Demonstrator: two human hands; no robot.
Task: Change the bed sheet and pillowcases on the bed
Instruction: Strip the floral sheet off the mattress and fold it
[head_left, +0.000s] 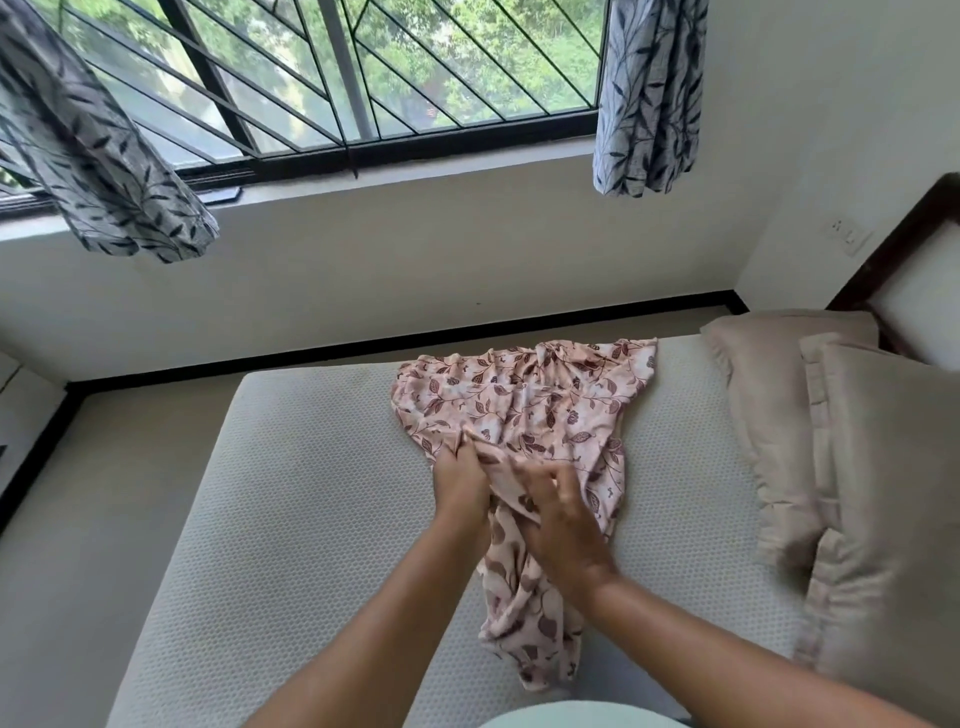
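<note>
Both hands (462, 483) (558, 525) on bunched floral sheet (524, 410), fingers gripping folds.

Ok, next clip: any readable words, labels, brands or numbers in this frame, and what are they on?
None can be read.
The floral sheet under the left hand and right hand: leaf print only, no text.
The pillows and mattress: no label visible.
The wall switch plate: marks too small to read.

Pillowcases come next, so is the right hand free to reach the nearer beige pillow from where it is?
Probably yes. The right hand lies on the floral sheet, and only bare mattress separates it from the nearer beige pillow.
</note>
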